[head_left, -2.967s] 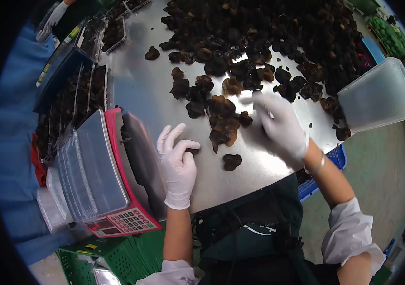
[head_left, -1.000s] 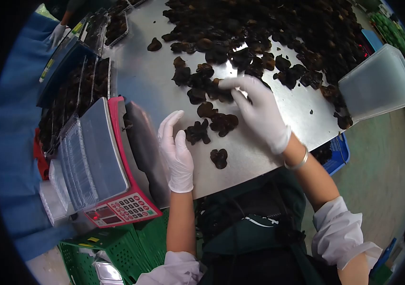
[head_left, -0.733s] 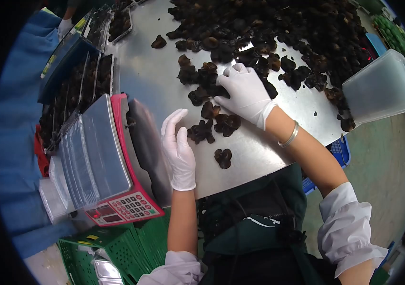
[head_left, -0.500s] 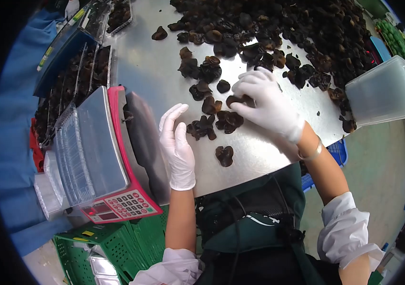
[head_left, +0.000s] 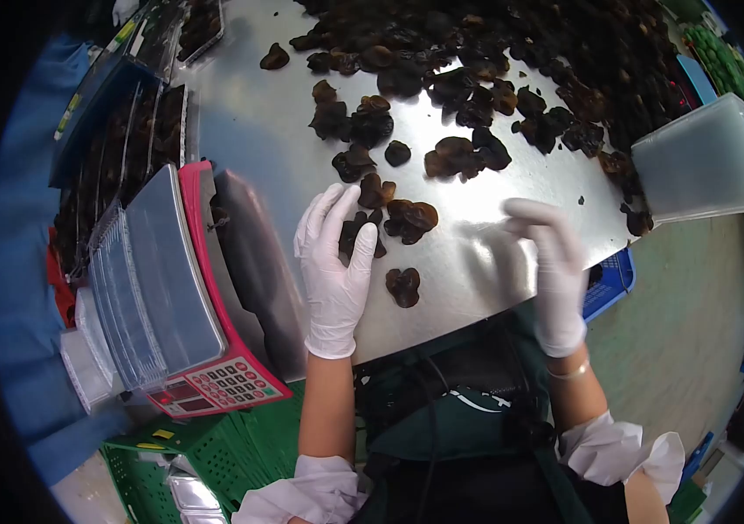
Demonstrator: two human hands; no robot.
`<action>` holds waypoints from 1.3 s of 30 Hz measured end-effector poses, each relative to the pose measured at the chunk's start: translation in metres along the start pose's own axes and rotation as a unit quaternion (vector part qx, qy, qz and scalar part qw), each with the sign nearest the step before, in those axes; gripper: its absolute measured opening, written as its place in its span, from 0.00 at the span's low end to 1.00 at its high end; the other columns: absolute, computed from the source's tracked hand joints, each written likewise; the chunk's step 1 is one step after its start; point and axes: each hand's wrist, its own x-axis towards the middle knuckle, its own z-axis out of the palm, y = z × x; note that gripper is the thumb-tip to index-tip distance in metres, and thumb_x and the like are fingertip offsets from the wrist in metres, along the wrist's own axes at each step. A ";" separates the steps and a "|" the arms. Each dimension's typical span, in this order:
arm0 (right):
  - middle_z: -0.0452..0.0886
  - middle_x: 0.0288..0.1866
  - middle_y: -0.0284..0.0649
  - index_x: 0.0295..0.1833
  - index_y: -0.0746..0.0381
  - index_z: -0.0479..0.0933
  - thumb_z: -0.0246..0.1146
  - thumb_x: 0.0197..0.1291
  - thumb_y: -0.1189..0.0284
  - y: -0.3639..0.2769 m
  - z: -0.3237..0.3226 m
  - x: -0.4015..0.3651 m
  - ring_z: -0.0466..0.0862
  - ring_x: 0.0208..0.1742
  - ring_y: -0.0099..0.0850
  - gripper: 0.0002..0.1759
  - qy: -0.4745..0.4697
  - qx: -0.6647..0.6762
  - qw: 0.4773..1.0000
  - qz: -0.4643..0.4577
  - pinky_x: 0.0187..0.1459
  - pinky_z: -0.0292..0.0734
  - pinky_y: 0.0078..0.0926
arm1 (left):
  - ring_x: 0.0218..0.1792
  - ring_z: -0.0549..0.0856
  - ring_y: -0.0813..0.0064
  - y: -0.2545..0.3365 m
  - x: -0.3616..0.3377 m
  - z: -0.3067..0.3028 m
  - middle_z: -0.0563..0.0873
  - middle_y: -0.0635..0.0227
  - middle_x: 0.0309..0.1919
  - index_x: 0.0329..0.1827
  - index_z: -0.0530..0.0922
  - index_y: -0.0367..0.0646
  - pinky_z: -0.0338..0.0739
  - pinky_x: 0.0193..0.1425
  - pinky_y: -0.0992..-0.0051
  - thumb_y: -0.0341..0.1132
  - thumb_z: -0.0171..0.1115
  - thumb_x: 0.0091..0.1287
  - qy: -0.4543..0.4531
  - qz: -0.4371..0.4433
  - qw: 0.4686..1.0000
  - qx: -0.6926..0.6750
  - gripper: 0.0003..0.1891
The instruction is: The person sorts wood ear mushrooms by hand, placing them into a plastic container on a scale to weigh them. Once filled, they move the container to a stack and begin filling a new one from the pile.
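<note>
Dark brown, ruffled fungus-like pieces lie on a metal table (head_left: 442, 297). My left hand (head_left: 333, 271), in a white glove, reaches over a small dark piece (head_left: 353, 237), which shows between its thumb and spread fingers. Beside those fingertips are a brown piece (head_left: 376, 190) and a folded piece (head_left: 410, 220). A single piece (head_left: 403, 286) rests nearer the front edge. My right hand (head_left: 551, 271), also gloved, is smeared by motion over the front edge, right of these pieces; its fingers are too blurred to read. A larger clump (head_left: 466, 155) lies beyond it.
A red-edged scale (head_left: 158, 279) stands at the left, with filled clear trays (head_left: 119, 175) behind it. A large dark heap (head_left: 564, 44) covers the far side. Translucent containers (head_left: 702, 162) are at the right edge. Green (head_left: 158, 480) and blue (head_left: 608, 288) crates sit lower.
My right hand has left the piece it was touching and moved toward the front edge and right. My left hand has moved slightly up and right over a small piece. The view has shifted slightly.
</note>
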 end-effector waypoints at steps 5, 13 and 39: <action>0.77 0.62 0.53 0.64 0.64 0.76 0.62 0.64 0.77 0.011 0.072 0.023 0.77 0.63 0.50 0.22 -0.185 -0.181 0.941 -0.220 0.66 0.73 0.42 | 0.67 0.77 0.56 -0.004 -0.001 -0.004 0.81 0.55 0.63 0.63 0.81 0.41 0.67 0.74 0.61 0.41 0.63 0.73 0.027 -0.027 0.995 -0.097 0.20; 0.81 0.60 0.39 0.59 0.49 0.83 0.65 0.56 0.77 0.014 0.024 0.101 0.77 0.64 0.38 0.23 -0.127 -0.441 0.838 -0.294 0.79 0.46 0.55 | 0.65 0.78 0.57 0.000 0.002 -0.004 0.82 0.56 0.62 0.60 0.82 0.40 0.69 0.72 0.63 0.39 0.63 0.73 0.025 -0.032 0.997 -0.059 0.17; 0.83 0.52 0.39 0.56 0.54 0.83 0.65 0.56 0.80 0.024 0.016 0.081 0.81 0.51 0.40 0.21 -0.066 -0.404 0.861 -0.303 0.55 0.73 0.41 | 0.68 0.76 0.56 0.002 0.004 -0.004 0.82 0.57 0.63 0.63 0.82 0.42 0.66 0.75 0.62 0.37 0.63 0.72 -0.007 0.020 0.999 -0.030 0.18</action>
